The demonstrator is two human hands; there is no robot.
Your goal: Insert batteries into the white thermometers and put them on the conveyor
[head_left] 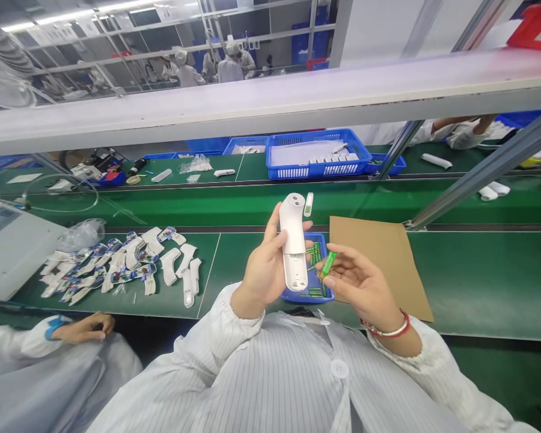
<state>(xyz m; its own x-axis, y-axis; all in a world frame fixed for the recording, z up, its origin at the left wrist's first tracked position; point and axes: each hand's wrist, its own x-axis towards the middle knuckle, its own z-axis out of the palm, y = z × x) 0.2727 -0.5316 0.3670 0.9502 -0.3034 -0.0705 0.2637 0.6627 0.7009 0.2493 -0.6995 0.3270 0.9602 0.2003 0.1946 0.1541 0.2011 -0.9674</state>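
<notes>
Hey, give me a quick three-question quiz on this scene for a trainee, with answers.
1. Which hand holds the white device?
2. True or false: the cardboard lies to the right of the blue tray.
3. What does the right hand hold?
a) a screwdriver
b) a green piece
c) a cup

Key:
1. The left hand.
2. True.
3. b

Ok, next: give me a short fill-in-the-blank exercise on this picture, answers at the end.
The left hand holds a handheld device coloured ____.
The right hand holds a small item coloured ____.
The cardboard sheet lies to the ____ of the small blue tray.
The pile of white parts lies to the ____ of that tray.
Missing words: white; green; right; left.
</notes>
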